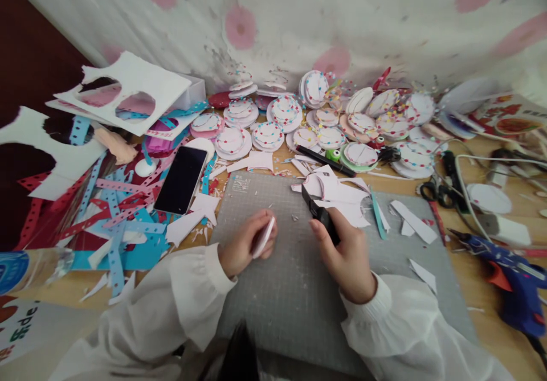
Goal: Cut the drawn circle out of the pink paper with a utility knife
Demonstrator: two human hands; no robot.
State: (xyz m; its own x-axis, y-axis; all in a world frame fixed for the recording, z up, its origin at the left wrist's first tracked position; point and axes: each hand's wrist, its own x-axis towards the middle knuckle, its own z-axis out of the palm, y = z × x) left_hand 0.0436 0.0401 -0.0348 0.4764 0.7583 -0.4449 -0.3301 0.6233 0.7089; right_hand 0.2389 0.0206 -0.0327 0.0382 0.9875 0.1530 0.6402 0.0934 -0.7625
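Note:
My left hand (243,249) is closed around a small white piece of board (264,237), seen nearly edge-on, so its full outline is hidden. In my right hand (351,258) is a black utility knife (323,217), its front end pointing away and to the left. I cannot make out whether its blade is out. Both hands hover over a grey gridded cutting mat (286,307), some distance apart. White paper offcuts (348,201) lie on the mat just beyond the knife, beside a teal strip (378,214).
Stacked white discs with coloured dots (231,142) line the back. To the left are a phone (182,179), paper strips (113,216), cut-out boards (158,93) and a bottle (34,267). On the right are scissors (440,193), cables and a blue glue gun (515,284).

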